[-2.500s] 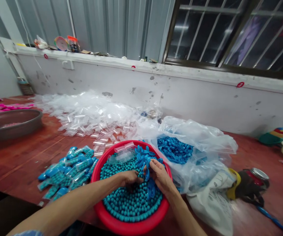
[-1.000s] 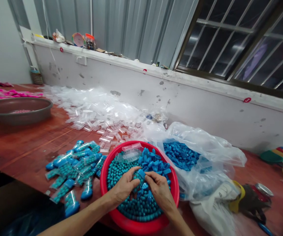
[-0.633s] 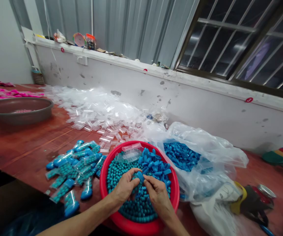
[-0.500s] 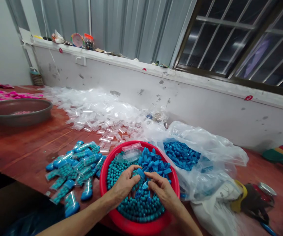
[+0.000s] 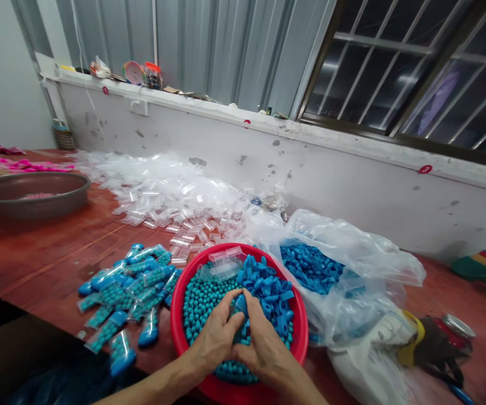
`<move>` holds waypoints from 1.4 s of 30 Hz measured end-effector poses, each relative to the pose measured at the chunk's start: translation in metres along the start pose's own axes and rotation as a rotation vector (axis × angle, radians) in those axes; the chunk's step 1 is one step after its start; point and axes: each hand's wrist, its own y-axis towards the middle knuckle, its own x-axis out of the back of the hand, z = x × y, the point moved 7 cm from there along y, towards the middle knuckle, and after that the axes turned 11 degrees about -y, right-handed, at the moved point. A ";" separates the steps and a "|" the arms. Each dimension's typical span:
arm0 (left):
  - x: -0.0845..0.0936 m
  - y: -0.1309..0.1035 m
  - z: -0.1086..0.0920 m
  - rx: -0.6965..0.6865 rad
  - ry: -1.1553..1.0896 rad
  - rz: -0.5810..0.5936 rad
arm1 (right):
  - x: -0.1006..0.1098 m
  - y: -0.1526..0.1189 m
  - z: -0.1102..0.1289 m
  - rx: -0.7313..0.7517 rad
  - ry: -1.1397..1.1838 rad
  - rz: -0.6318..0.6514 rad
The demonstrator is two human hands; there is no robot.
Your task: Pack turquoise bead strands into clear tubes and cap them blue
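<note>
Over the red basin (image 5: 177, 306), my left hand (image 5: 214, 333) grips a blue-capped clear tube (image 5: 238, 306), mostly hidden behind fingers. My right hand (image 5: 264, 340) closes on the same tube from the other side, its fingertips meeting the left ones at the top. Teal beads (image 5: 198, 304) fill much of the basin beneath both hands. Loose blue caps (image 5: 264, 281) are heaped on the beads at the right, and a few clear tubes (image 5: 225, 261) rest on them near the back rim.
Left of the basin lies a pile of bead-filled, blue-capped tubes (image 5: 129, 281). Clear tubes (image 5: 175, 197) spread along the wall. A plastic bag (image 5: 378, 264) of blue caps stands right. Farther off are a grey basin (image 5: 32, 208) and a jar (image 5: 456, 332).
My right hand has moved left and closed in against the tube in my left hand; its fingers were apart from it near the caps. The basin and piles stay put.
</note>
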 end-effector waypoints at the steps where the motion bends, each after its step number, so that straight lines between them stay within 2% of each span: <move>1: 0.000 0.000 0.000 -0.006 0.000 -0.001 | -0.002 0.000 0.001 -0.003 -0.044 -0.020; 6: -0.001 0.001 0.004 0.050 -0.034 -0.011 | -0.003 0.000 0.006 -0.006 -0.206 -0.253; 8: -0.002 0.002 0.006 0.069 -0.033 -0.023 | -0.006 -0.001 0.006 0.008 -0.254 -0.297; 11: -0.004 0.003 0.007 0.064 0.004 -0.029 | -0.010 -0.001 0.004 -0.004 -0.289 -0.319; 14: -0.005 0.002 0.002 0.014 0.056 -0.042 | -0.011 0.001 0.004 -0.002 -0.214 -0.305; 17: 0.003 0.001 -0.007 -0.015 0.128 -0.045 | -0.013 0.004 0.003 -0.004 -0.056 -0.166; 19: 0.020 0.001 -0.016 -0.024 0.206 -0.041 | -0.015 0.006 -0.003 -0.016 0.049 -0.048; 21: 0.049 0.000 -0.028 -0.032 0.323 -0.076 | -0.010 0.006 -0.013 -0.056 0.066 -0.018; 23: 0.086 -0.003 -0.043 -0.048 0.518 -0.180 | -0.002 0.006 -0.023 -0.071 -0.043 -0.032; 25: 0.121 -0.008 -0.059 -0.054 0.806 -0.324 | 0.001 0.006 -0.026 -0.035 -0.233 -0.004; 27: 0.141 -0.013 -0.075 -0.106 1.080 -0.470 | -0.003 0.009 -0.022 0.013 -0.423 0.071; 29: 0.138 -0.013 -0.082 -0.169 1.248 -0.529 | -0.010 0.016 -0.017 0.029 -0.592 0.133; 30: 0.130 -0.009 -0.082 -0.189 1.297 -0.503 | -0.014 0.020 -0.014 0.032 -0.666 0.155; 34: 0.076 0.021 -0.053 -0.200 1.374 -0.190 | -0.036 0.039 -0.009 0.051 -0.887 0.206; 36: 0.060 0.038 -0.036 -0.201 1.384 -0.100 | -0.046 0.043 -0.015 0.061 -0.936 0.251; 39: 0.060 0.056 -0.019 -0.247 1.451 -0.099 | -0.049 0.040 -0.029 0.050 -0.953 0.281; 42: 0.063 0.061 -0.005 -0.331 1.499 0.010 | -0.034 0.036 -0.043 -0.014 -0.966 0.258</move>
